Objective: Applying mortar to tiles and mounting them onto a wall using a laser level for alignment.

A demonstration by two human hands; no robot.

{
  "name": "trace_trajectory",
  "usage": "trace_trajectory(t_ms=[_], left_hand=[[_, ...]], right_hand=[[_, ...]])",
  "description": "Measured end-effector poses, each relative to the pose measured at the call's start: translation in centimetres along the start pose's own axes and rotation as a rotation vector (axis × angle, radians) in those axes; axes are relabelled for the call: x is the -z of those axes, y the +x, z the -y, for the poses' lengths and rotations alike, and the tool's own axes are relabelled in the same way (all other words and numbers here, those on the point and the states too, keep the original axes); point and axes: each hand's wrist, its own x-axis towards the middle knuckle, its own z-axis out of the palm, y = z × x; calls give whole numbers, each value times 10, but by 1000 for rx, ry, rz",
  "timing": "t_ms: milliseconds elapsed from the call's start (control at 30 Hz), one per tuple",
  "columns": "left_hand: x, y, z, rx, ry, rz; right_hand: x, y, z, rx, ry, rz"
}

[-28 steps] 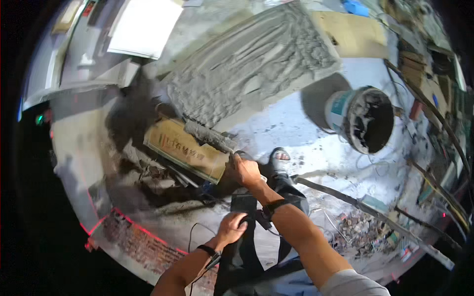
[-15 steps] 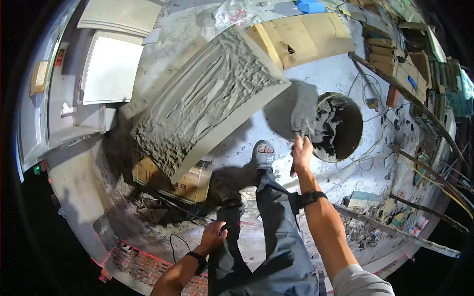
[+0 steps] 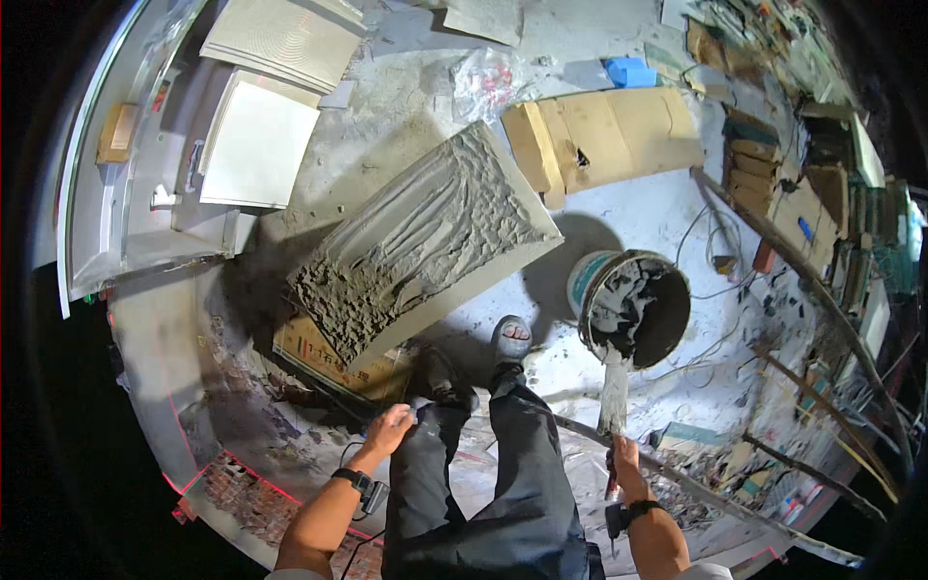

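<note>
pale stained floor (image 3: 643, 215), bucket (image 3: 589, 281), cardboard box (image 3: 623, 140)

ahead of my right hand (image 3: 627, 462), which holds the trowel (image 3: 614, 398), stands the bucket (image 3: 585, 280); ahead and left lies the slab (image 3: 481, 290), mortar (image 3: 416, 246) on top, carton (image 3: 383, 377) partly beneath; past the bucket lies cardboard (image 3: 623, 140); my left hand (image 3: 389, 430) is leftward.

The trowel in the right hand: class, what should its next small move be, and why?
Probably slide the trowel into the bucket: coated in grey, it points at the bucket's near side, grey paste clings inside, and the right hand grips it. Whether trowel and bucket touch is hard to tell.
</note>
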Motion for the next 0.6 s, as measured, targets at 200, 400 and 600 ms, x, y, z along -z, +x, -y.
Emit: trace_trajectory(t_ms=[200,400,600], left_hand=[[6,-14,28,21,-55,-92],[-34,-35,59,116,-481,-22],[-73,-67,115,145,-707,-37]], right_hand=[[-5,-39,206,842,-951,31],[-132,-18,447,1195,-1503,4],[-192,21,513,1371,-1626,-224]])
